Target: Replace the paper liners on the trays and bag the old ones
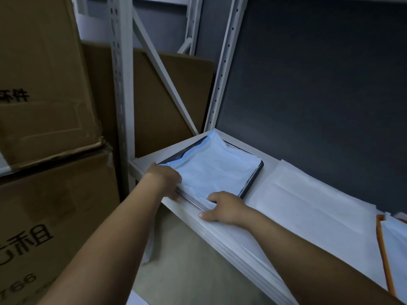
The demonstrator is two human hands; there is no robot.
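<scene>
A dark metal tray (253, 181) lies on the white shelf (220, 227), at its left end. A crumpled pale blue paper liner (215, 168) covers it and sticks up at the far corner. My left hand (165, 181) is at the tray's near left corner, with its fingers curled over the liner's edge and the rim. My right hand (222, 208) is at the near right edge of the tray, fingers curled into the liner and thumb resting on the shelf front.
A stack of flat white paper sheets (308, 205) lies to the right of the tray. An orange-rimmed tray (384, 249) with white paper shows at the far right. Stacked cardboard boxes (44, 150) stand at the left behind a shelf upright (123, 84).
</scene>
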